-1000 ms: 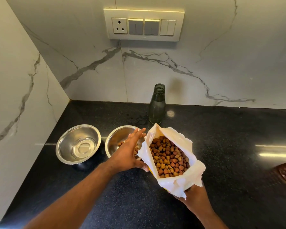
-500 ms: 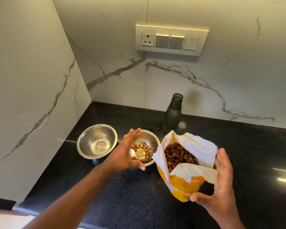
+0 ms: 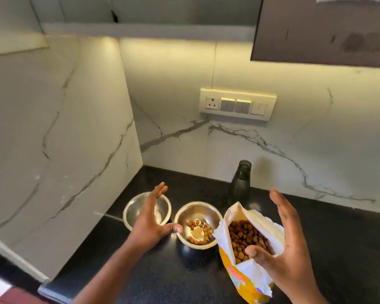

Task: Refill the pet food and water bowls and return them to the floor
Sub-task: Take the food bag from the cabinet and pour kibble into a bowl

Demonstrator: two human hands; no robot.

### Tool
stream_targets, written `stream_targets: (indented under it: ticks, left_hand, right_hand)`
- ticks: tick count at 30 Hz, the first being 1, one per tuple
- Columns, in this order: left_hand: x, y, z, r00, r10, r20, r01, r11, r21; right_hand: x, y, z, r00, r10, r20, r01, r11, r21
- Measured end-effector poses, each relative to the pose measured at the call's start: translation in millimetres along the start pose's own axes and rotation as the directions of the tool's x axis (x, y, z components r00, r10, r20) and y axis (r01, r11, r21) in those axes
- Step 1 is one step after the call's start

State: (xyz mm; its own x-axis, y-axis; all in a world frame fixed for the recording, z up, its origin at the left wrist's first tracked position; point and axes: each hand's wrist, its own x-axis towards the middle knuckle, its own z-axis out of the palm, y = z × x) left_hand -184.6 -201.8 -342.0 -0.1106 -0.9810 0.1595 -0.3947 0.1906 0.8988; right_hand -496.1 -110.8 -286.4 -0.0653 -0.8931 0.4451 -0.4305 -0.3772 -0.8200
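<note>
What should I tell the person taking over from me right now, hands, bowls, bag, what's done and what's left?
Hands: left hand open above the bowls, holding nothing; right hand open beside the food bag, not gripping it.
Things: all on the black counter. Food bowl holds a thin ring of kibble, bottom still showing. Second steel bowl, to its left, looks empty. Bag stands open, full of kibble. Dark glass bottle stands uncapped behind.
Done: first kibble poured.
Left: top up the food if wanted, fill the second bowl with water, set both bowls on the floor.
</note>
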Motion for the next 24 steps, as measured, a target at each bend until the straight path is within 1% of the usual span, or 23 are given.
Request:
stream_targets:
  ticks: [4,6,8,11,13,16,19,21,22,24]
  left_hand:
    - [-6,38,-39,0.987,0.103,-0.122,-0.099,0.994,0.036]
    - [-12,59,-57,0.969,0.157,-0.189,-0.151,0.987,0.048]
    - [-23,78,-75,0.937,0.206,-0.281,-0.200,0.979,0.051]
    - [-43,105,-99,0.869,0.268,-0.415,-0.284,0.958,0.023]
    - [-59,120,-116,0.815,0.286,-0.505,-0.332,0.943,-0.001]
    - [-80,137,-140,0.748,0.267,-0.608,-0.362,0.931,-0.036]
    - [-98,152,-169,0.641,0.231,-0.732,-0.380,0.924,-0.041]
    - [-107,163,-189,0.565,0.247,-0.787,-0.407,0.914,-0.005]
    - [-111,167,-200,0.540,0.264,-0.799,-0.429,0.903,0.009]
    - [-119,177,-223,0.525,0.259,-0.811,-0.442,0.897,0.000]
  right_hand:
    - [31,-46,16,0.979,-0.200,0.046,0.199,0.980,0.023]
    - [47,-73,24,0.951,-0.303,0.059,0.304,0.953,-0.011]
    - [61,-105,32,0.919,-0.390,0.062,0.394,0.917,-0.070]
    - [78,-154,43,0.850,-0.523,0.066,0.527,0.836,-0.151]
    - [84,-191,50,0.799,-0.597,0.069,0.599,0.782,-0.170]
    - [84,-244,61,0.721,-0.689,0.073,0.688,0.699,-0.197]
    - [77,-293,74,0.636,-0.769,0.073,0.762,0.610,-0.216]
    - [70,-320,82,0.589,-0.804,0.083,0.798,0.562,-0.219]
    - [66,-332,86,0.566,-0.820,0.083,0.814,0.539,-0.217]
    - [58,-354,94,0.531,-0.844,0.070,0.836,0.509,-0.207]
